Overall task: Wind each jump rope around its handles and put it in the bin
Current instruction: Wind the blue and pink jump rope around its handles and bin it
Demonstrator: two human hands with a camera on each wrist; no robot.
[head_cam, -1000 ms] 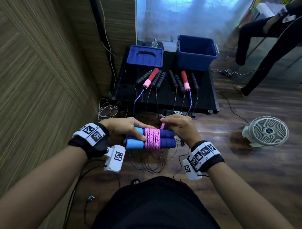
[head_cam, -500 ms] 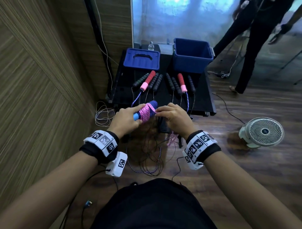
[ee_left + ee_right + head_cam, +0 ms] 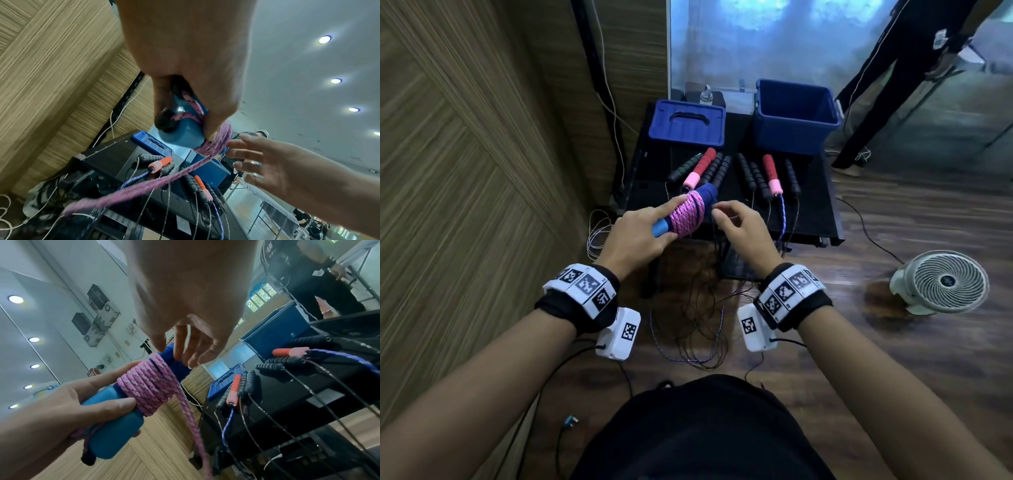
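Observation:
My left hand [image 3: 650, 233] grips a jump rope bundle [image 3: 688, 214]: two blue handles side by side with pink rope wound round their middle. The bundle is tilted, its dark blue end towards the table. A loose pink tail [image 3: 193, 431] hangs down from the winding. My right hand [image 3: 726, 214] hovers just right of the bundle with relaxed, spread fingers [image 3: 257, 159] that hold nothing. The open blue bin [image 3: 796, 116] stands at the back right of the black table [image 3: 815, 219].
A blue lid [image 3: 686, 123] lies at the table's back left. Unwound ropes with black and red-pink handles [image 3: 770, 173] lie in a row, their cords hanging to the floor [image 3: 695, 329]. A white fan [image 3: 941, 281] sits right; a person [image 3: 887, 85] stands beyond the bin.
Both hands have moved forward and up towards the table with the bundle, which tilted. My right hand has let go of the pink rope and opened.

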